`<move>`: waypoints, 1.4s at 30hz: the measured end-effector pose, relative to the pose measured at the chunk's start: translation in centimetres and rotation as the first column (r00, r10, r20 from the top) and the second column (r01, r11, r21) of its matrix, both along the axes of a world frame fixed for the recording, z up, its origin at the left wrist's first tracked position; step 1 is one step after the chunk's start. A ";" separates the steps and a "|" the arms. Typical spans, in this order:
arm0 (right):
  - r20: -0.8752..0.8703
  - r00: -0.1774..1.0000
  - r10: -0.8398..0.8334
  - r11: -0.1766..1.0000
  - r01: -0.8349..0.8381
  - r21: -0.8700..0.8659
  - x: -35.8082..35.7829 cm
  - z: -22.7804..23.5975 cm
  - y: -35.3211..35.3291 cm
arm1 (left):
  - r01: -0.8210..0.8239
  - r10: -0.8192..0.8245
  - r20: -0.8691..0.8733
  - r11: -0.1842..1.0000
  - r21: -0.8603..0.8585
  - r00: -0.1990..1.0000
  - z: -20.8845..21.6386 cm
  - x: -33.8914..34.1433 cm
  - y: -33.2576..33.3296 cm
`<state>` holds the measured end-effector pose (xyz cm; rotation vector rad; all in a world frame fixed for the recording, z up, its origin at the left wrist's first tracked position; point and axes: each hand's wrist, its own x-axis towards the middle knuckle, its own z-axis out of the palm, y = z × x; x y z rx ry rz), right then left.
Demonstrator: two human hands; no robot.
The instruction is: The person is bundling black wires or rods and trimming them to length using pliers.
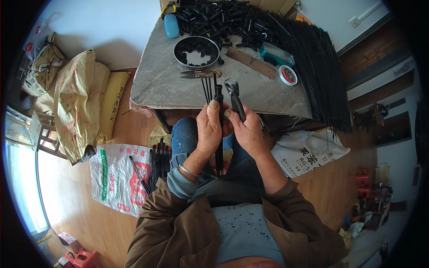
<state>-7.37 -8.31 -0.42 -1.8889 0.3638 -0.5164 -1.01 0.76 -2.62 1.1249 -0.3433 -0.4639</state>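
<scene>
1. While a bundle of thin black rods [219,134] is gripped at centre frame by the left hand [208,129], end-cutting pincers [235,100] are clasped by the right hand [247,130].
2. Rods could be let slide lapward if that grip is loosened.
3. Black tube pieces [219,18] are heaped on the table [156,82] above.

Table [170,85] ahead — round tin [196,51] centre w/ snips [199,73] before it; rod stack [313,62] at right; sacks [80,102] on floor, left.

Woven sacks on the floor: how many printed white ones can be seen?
2. One white sack lies flat on the floor at the person's left, with black rods on it. The other white sack lies at the right, under the table edge. More may be hidden beneath the table.
</scene>
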 end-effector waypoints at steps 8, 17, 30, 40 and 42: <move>-0.148 0.987 0.056 0.988 -0.034 0.151 -1.9 3.0 -0.2 | 0.089 -0.091 -0.112 0.996 -0.024 0.990 -0.7 1.8 0.4; -0.453 0.744 0.491 0.765 -0.119 0.633 -7.2 5.7 -0.9 | 0.130 -0.128 -0.031 0.990 0.050 0.991 0.4 0.4 0.1; -0.337 0.722 0.605 0.462 0.027 0.887 -7.9 9.8 -1.1 | 0.300 -0.300 -0.034 0.954 -0.005 0.953 1.5 -0.8 0.4; -0.527 0.528 0.666 0.628 -0.017 0.778 -7.7 11.0 -2.4 | 0.286 -0.287 -0.048 0.958 -0.020 0.957 2.0 -1.9 0.4; -0.649 0.523 0.553 0.790 -0.079 0.609 -7.4 10.2 -2.8 | 0.262 -0.264 -0.063 0.964 -0.044 0.962 1.9 -1.8 0.2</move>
